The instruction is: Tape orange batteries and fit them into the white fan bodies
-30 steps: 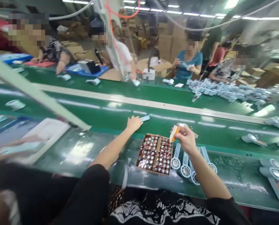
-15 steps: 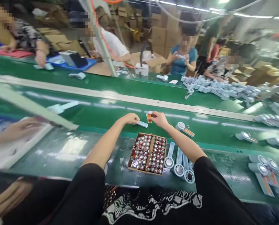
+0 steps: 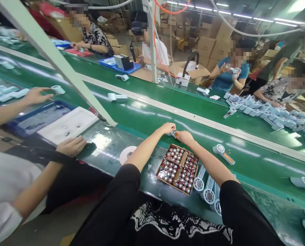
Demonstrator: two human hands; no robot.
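Over the cardboard tray of cells (image 3: 166, 159), your left hand (image 3: 167, 128) and right hand (image 3: 185, 137) closed on a small part (image 3: 173, 134); assembly judged underway, next move calling for steady fitting.

Belt: green assembly-line belt (image 3: 209, 143), pale post (image 3: 55, 58) across it
Far side: pile of pale blue fan housings (image 3: 260, 107), seated co-worker in teal shirt (image 3: 226, 77)
Left: co-worker's hand (image 3: 71, 146) beside white sheet (image 3: 67, 124), blue tray (image 3: 14, 124)
Back: stacked cardboard boxes (image 3: 209, 46)

Black sleeves (image 3: 111, 201), white-patterned black top (image 3: 178, 223)
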